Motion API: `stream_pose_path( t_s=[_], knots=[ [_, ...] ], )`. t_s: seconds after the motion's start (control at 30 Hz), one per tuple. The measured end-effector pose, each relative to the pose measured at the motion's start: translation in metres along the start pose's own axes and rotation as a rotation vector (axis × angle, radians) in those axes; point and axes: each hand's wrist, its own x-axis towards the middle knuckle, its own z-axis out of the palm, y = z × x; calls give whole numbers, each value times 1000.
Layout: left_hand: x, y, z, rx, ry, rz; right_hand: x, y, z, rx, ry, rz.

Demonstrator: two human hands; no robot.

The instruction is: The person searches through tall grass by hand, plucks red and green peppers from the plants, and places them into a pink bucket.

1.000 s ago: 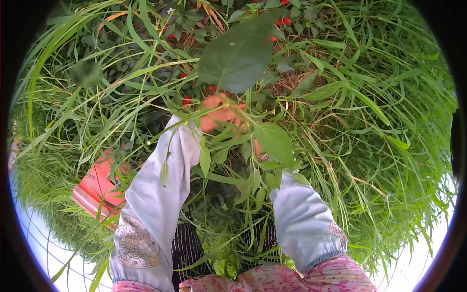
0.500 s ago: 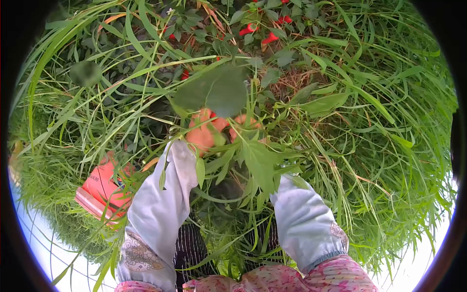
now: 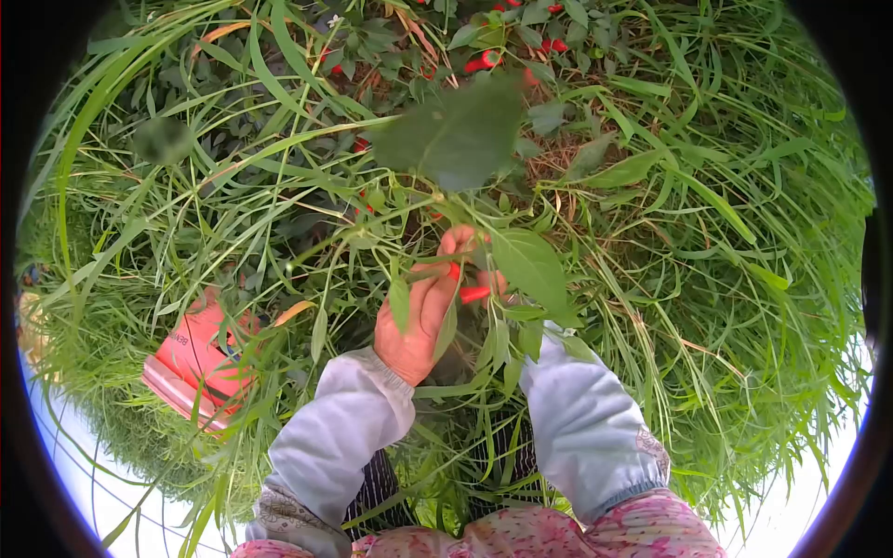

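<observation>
Among the leaves in the middle of the view, my left hand has its fingers bent round a red pepper on or beside the plant. Close to its right is my right hand, mostly covered by leaves, with a red pepper at its fingertips. A broad green leaf hangs over the right wrist area. Another large, blurred leaf is above both hands, near the camera. Pale sleeves cover both forearms.
A red container lies in the grass at the lower left. More red peppers show on plants at the top. Long grass surrounds the plants, and dry straw lies above right of my hands.
My left hand has moved right and its back now shows below the leaves. Red peppers now show between the hands. The large blurred leaf has shifted right and up.
</observation>
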Motion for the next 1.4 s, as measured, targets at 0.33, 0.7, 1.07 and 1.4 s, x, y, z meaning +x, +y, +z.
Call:
stream_pose_path(
  t_s=[0.33,0.7,1.07,1.4],
  knots=[
    [26,0,-17,-565,-35,-625,3,-10,8,-341,463,259],
    [111,-45,75,-389,-366,-434,-3,-52,36,-322,536,143],
    [120,-56,77,-327,-377,-421,-4,-51,23,-311,503,158],
    [120,-86,60,-151,-341,-309,-11,-32,6,-355,425,161]
  ],
)
